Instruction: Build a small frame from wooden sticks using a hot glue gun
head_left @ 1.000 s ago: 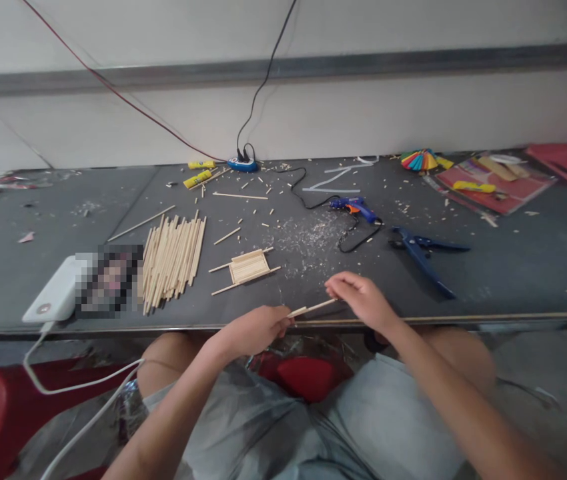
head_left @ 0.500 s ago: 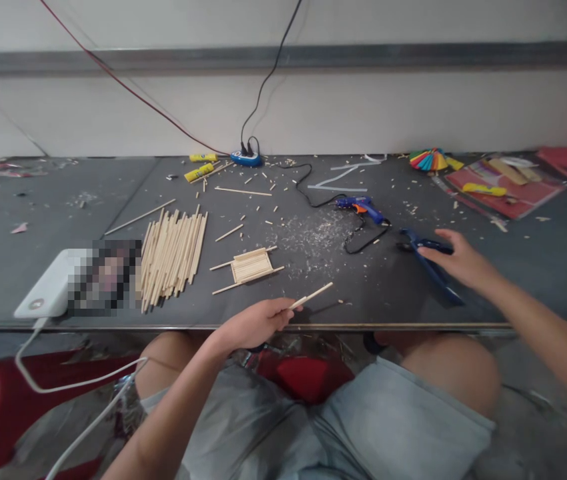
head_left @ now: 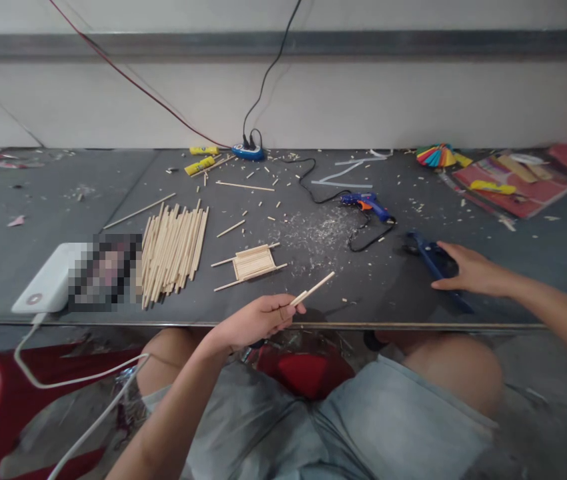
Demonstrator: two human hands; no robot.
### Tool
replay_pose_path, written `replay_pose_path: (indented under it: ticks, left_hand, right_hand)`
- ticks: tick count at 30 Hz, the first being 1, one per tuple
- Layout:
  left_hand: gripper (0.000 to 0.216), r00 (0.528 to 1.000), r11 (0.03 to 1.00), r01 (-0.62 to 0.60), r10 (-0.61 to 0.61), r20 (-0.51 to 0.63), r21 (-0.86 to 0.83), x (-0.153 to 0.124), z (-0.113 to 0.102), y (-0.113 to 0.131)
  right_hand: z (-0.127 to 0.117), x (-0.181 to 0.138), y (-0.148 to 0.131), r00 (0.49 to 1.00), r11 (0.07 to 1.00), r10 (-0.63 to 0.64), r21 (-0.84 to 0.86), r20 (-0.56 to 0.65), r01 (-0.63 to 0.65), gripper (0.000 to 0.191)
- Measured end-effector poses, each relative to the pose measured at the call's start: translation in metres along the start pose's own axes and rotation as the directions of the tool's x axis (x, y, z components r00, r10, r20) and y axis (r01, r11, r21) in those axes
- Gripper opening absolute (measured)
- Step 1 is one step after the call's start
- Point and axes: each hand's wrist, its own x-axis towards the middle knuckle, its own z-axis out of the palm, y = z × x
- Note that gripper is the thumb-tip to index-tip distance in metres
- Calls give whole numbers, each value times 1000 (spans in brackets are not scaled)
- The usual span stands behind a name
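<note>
My left hand [head_left: 258,320] is closed in a pinch at the table's front edge. Between its thumb and fingers are thin wooden sticks [head_left: 319,288], one longer than the other, pointing up to the right. My right hand [head_left: 476,268] is spread around a blue tool that looks like pliers [head_left: 431,257], thumb and fingers apart; whether it touches the tool is unclear. A small frame of glued sticks [head_left: 254,263] lies ahead of my left hand. Left of that is a pile of wooden sticks [head_left: 173,250].
A blue glue gun [head_left: 366,203] lies with its cord by a blue power socket [head_left: 248,153]. Yellow glue tubes [head_left: 199,165], stick offcuts and glue shreds litter the dark table [head_left: 63,213]. A white power bank [head_left: 48,280] is at left; red sheets [head_left: 538,200] lie at right.
My right hand has shifted slightly right and its fingers have spread wider over the blue tool. The black part seen under the fingers earlier is now mostly hidden. My left hand keeps its sticks.
</note>
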Motion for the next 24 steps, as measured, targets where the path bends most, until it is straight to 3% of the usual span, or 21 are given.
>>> replay_pose_path:
  ticks: [3, 10, 13, 18, 21, 24]
  left_hand:
    - [38, 1000, 993, -1, 3, 19, -119, -2, 1, -2]
    - [30, 999, 955, -38, 47, 25, -294, -5, 6, -6]
    - [29, 999, 943, -40, 47, 14, -331, -4, 10, -8]
    - [29, 999, 931, -41, 44, -2, -364, -3, 15, -11]
    - [29, 999, 927, -38, 38, -9, -374, -3, 16, -14]
    - [30, 1000, 926, -18, 13, -17, -378, -3, 17, -15]
  right_hand:
    - [-2, -5, 1, 991, 995, -95, 22, 97, 93, 80]
    - [-3, -33, -26, 989, 975, -144, 176, 33, 136, 57]
    - [-11, -44, -46, 995, 977, -94, 191, -18, 95, 54]
    - [-28, -54, -80, 983, 943, 114, 328, -147, -60, 49]
    - [-35, -60, -103, 960, 918, 139, 394, -243, -33, 42]
    - [-35, -66, -122, 962, 895, 97, 446, -254, 28, 37]
